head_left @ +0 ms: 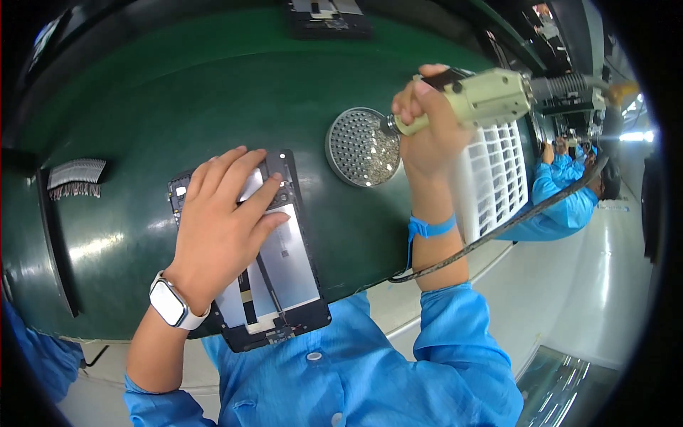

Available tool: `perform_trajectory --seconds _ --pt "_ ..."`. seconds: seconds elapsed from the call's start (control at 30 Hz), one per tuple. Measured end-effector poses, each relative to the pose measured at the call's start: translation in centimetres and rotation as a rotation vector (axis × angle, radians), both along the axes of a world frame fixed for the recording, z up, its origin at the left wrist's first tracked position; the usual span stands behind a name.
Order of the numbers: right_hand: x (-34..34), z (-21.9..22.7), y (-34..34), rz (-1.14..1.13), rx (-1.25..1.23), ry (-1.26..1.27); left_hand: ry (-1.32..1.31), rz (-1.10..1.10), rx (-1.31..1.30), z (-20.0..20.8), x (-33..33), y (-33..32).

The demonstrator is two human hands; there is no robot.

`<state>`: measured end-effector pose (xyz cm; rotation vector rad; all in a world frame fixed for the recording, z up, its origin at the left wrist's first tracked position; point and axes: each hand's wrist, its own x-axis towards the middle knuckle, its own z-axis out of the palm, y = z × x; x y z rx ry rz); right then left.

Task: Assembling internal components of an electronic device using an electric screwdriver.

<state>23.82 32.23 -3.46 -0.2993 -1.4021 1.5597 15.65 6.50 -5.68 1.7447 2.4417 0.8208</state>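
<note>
the left hand (220,213) lay with fingers spread on an opened tablet (295,260), lower left of centre, the right hand (435,132) was curled firmly around a pale-green electric screwdriver (491,98), upper right, near a round dish (348,139)

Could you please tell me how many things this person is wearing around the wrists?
2: a white watch on the wrist of the left hand, and a blue strap on that of the right hand.
</note>
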Motion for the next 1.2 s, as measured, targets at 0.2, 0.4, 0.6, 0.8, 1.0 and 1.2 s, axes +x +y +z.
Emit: perform_trajectory --seconds 0.2,0.4,0.6,0.8,1.0,1.2 --pt "-0.5 -0.9 1.4 -0.022 0.003 -0.031 0.014 -0.024 -0.013 -0.2 0.2 0.0" --pt "-1.0 -1.3 1.9 -0.042 0.027 -0.137 -0.076 -0.134 -0.034 1.4 3.3 -1.4" --pt "-1.7 -1.1 1.8 -0.042 0.033 -0.147 -0.199 -0.410 -0.124 2.4 8.6 -5.2" --pt "-1.7 -1.7 1.7 -0.047 0.044 -0.160 0.094 -0.459 -0.149 1.2 8.5 -6.9" --pt "-0.8 -0.8 1.2 -0.127 -0.010 -0.072 0.208 -0.099 -0.067 0.8 5.0 -5.5" --pt "1.0 0.4 0.9 -0.117 0.004 -0.027 0.522 0.177 0.025 0.1 -7.1 0.0"
